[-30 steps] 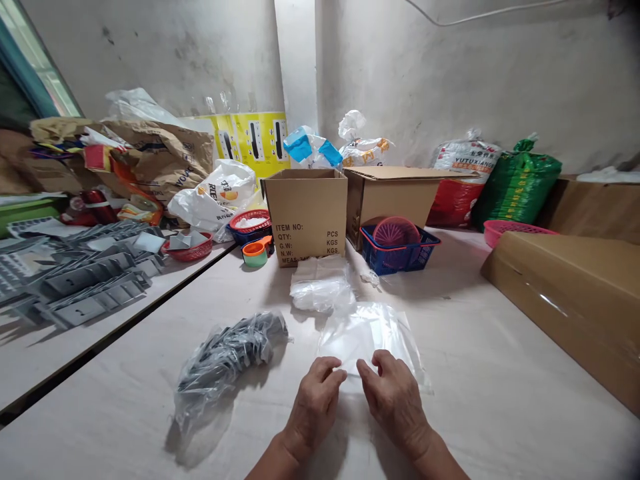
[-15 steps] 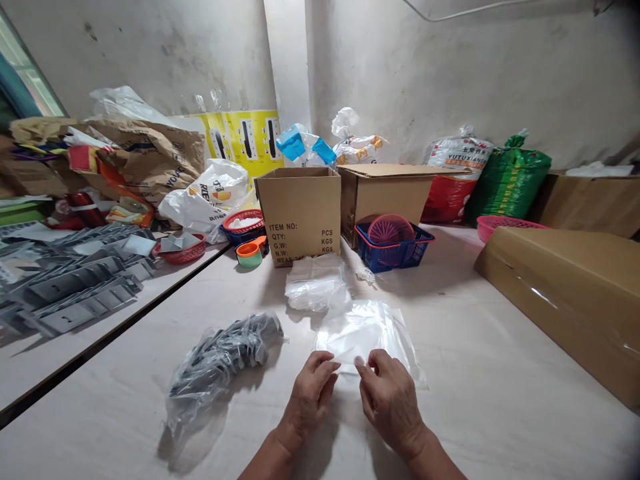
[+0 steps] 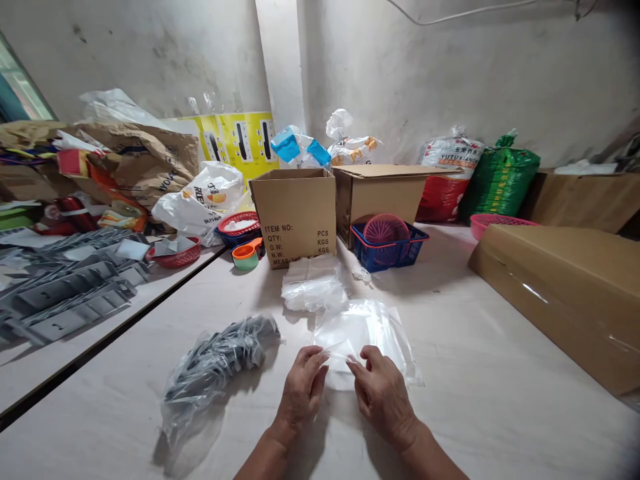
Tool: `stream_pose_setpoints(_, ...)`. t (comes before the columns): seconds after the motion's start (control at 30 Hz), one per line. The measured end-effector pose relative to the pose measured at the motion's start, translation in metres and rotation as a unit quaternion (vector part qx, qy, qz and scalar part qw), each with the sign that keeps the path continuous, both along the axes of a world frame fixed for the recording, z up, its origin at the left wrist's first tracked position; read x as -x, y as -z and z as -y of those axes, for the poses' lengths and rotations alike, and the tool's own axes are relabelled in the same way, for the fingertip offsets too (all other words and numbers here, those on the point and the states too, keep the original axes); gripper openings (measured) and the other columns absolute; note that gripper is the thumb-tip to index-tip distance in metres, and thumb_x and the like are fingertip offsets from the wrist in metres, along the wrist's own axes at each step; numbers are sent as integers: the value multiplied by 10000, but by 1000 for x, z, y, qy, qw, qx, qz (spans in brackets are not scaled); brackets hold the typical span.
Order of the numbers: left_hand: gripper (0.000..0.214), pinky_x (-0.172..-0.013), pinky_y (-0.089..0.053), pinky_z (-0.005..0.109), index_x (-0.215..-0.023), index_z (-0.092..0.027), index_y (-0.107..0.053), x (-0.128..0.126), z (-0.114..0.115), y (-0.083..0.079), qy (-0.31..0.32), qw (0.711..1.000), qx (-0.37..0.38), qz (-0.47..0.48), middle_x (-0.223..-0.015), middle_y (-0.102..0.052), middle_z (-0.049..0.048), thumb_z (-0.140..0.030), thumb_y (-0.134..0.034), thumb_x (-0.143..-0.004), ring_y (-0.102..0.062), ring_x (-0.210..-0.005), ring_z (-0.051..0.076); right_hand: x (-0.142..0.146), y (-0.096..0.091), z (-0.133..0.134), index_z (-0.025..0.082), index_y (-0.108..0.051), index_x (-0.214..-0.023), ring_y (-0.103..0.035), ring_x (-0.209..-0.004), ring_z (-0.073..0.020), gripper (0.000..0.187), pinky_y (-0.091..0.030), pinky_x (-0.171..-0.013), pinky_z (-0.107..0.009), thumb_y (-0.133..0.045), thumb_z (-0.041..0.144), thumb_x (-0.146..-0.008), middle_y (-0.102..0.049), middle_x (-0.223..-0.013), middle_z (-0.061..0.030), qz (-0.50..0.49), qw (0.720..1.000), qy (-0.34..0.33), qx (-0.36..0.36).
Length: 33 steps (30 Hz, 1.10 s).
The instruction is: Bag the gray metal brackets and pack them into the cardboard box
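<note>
Head view, two hands (image 3: 303,390) (image 3: 383,400), one plastic bag (image 3: 365,337)

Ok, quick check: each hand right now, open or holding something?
Left hand: closed, seems to pinch the edge of the clear plastic bag.
Right hand: closed, seems to pinch the same bag edge.

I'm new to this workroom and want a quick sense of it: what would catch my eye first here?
Front and centre, the person's left hand and right hand meet on a clear plastic bag on the pale table. Just left of them lies a plastic-wrapped bundle of grey parts. Farther back stand an open cardboard box and a blue basket.
</note>
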<state>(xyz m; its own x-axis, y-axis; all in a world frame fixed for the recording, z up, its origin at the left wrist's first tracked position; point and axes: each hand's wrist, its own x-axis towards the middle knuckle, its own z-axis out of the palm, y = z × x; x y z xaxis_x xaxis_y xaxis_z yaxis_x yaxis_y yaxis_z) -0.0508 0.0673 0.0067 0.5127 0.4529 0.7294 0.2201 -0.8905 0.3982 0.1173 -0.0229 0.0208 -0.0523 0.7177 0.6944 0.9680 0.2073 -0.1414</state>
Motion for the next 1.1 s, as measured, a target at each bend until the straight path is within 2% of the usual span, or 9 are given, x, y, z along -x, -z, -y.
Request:
stream_pose_setpoints(0.13, 301, -801, -515, 317, -1088, -193, -525, 0, 0, -1, 4, 1000, -9, 1, -968, -594, 76, -56, -470, -825, -557, -990, 187, -1, 2, -1, 156, -597, -1032, -466, -670, -149, 369, -417, -601, -272, -405, 42, -739, -476, -943, -105, -20, 999, -22, 10)
stream_pose_setpoints(0.5, 193, -852, -502, 339, -1025, -177, -553, 3, 3, -2, -11, 995, 99, 6, -1051, -524, 103, -134, -497, -845, -512, -1075, 203, -3, 9, 0, 156, -548, -1142, -515, -725, -148, 455, -480, -654, -294, -394, 16, -738, -468, -1034, -125, -57, 996, -65, 17)
stream_pose_setpoints(0.63, 216, -836, -503, 320, -1040, -178, -551, 3, 6, -4, -32, 998, 61, 4, -1118, -474, 108, -112, -482, -846, -546, -984, 170, -3, 10, 0, 155, -543, -1150, -510, -728, -148, 438, -472, -642, -288, -381, 15, -768, -470, -1010, -119, -49, 996, -70, 4)
stream_pose_setpoints(0.77, 259, -786, -504, 294, -1066, -181, -560, 4, 9, -5, -59, 998, 6, -5, -1162, -432, 115, -91, -470, -840, -536, -873, 134, -2, 12, -1, 152, -553, -1138, -501, -707, -151, 397, -450, -616, -275, -386, 35, -798, -491, -948, -105, -17, 999, -42, -13)
stream_pose_setpoints(0.93, 200, -714, -489, 311, -987, -178, -601, 6, 12, -5, -136, 988, -38, -55, -1060, -476, 111, -138, -484, -829, -500, -811, 159, -2, 18, 0, 156, -596, -1044, -489, -618, -142, 280, -403, -562, -251, -412, 100, -840, -495, -802, -56, 2, 1000, 6, -12)
stream_pose_setpoints(1.1, 173, -666, -483, 300, -904, -191, -631, 4, 14, -4, -193, 977, -40, -83, -1004, -501, 103, -174, -475, -831, -524, -764, 167, -4, 25, 0, 168, -613, -989, -494, -569, -122, 211, -392, -546, -237, -426, 183, -891, -497, -761, -38, -2, 1000, 11, -4)
